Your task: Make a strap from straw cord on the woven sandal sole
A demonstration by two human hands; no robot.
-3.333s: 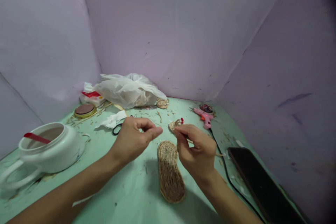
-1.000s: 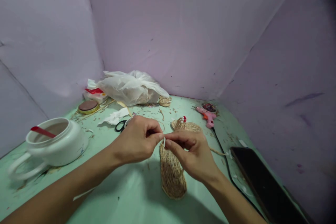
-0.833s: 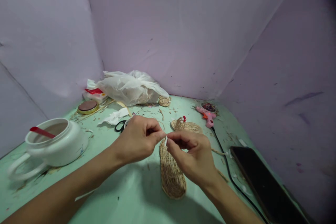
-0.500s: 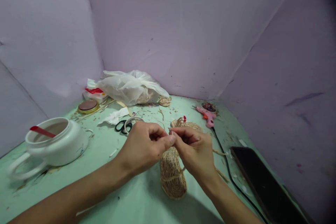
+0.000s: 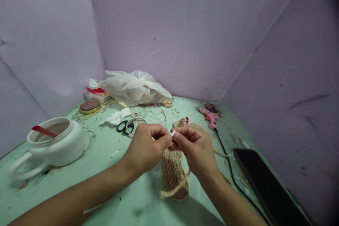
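Between the fingertips of both hands is a small white strip [image 5: 173,133]. My left hand [image 5: 148,146] is closed, with thumb and forefinger pinched at the strip's left end. Facing it, my right hand [image 5: 198,148] pinches the other end, its remaining fingers curled in. Just below the hands lies a twine-wrapped, sole-shaped piece [image 5: 173,171] with rows of tan cord. A loose twine end [image 5: 174,190] crosses its near part, and its far part is hidden by my hands. Behind my right hand lies another coiled twine piece [image 5: 192,126] with red and white beads.
On the left stand a white mug [image 5: 62,144] with a red stick and a round tin [image 5: 90,106]. Black scissors [image 5: 122,128], a tape ring [image 5: 129,126] and a plastic bag [image 5: 132,86] lie beyond. At right are a pink glue gun [image 5: 210,117], its cord and a phone [image 5: 265,180].
The white strip now shows more plainly between my fingertips, and my hands have drawn slightly apart. The loose twine end has swung down across the near part of the sole-shaped piece.
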